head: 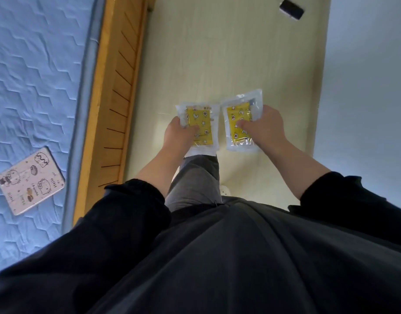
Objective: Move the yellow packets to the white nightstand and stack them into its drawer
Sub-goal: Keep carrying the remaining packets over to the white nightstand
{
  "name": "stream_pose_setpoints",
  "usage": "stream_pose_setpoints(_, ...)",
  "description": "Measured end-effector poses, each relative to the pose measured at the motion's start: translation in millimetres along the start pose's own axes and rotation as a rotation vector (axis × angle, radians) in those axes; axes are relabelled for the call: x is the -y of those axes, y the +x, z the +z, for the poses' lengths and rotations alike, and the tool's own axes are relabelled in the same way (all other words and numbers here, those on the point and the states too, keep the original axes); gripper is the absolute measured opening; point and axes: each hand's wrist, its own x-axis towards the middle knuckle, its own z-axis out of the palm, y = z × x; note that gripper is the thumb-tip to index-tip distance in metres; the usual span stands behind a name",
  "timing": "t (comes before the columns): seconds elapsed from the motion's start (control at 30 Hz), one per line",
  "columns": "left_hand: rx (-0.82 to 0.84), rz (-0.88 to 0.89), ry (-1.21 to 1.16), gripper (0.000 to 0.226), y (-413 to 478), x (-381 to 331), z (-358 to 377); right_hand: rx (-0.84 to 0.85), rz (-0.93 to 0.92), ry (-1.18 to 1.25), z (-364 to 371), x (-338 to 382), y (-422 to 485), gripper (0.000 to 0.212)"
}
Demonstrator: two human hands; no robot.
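Head view looks straight down my front, and I hold one yellow packet in each hand above the pale floor point(229, 53), to the right of the wooden bed frame point(113, 105). My left hand point(180, 134) pinches the left packet point(204, 118) at its lower left corner, thumb pressed on top and the other fingers hidden underneath. My right hand point(266, 126) pinches the right packet point(237, 118) by its right edge in the same way, thumb lying across the yellow part.

Each packet is a flat clear plastic pouch with a whitish border, and inside sits a bright yellow rectangle printed with small white stars, moons and little cartoon figures. The plastic is glossy and crinkled, most of all at the top of the right packet. The two lie side by side, long edges nearly touching, the right one a little farther from me and tilted slightly. Neither touches the floor.

Below the left packet my grey trouser leg point(195, 177) ends in something white; I cannot tell if it is a sock or a shoe. Left of the bed frame lies a blue quilted mattress point(36, 75), and on it a pale notebook point(30, 181) with cartoon cats and the word "Hello". Far right of the bed frame, a small dark object point(291, 9) sits on the floor; it is too blurred to name.
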Motion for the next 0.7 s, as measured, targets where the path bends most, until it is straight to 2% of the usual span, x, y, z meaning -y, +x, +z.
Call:
stream_pose_setpoints(0.3, 0.007, -0.051, -0.037, 0.024, 159.1, -143.4, -35.4, -0.009, -0.05, -0.118, -21.7, 133.9, 178.5, 0.026)
stream_pose_setpoints(0.5, 0.033, -0.002, 0.035, 0.027, 239.8, -257.6, -53.2, -0.036, 0.022, -0.034, -32.8, 217.8, 286.3, 0.031)
stream_pose_setpoints(0.7, 0.004, -0.007, -0.003, 0.028, 326.0, -363.4, -53.5, 0.0, -0.029, -0.036, -50.6, 293.8, 410.1, 0.031)
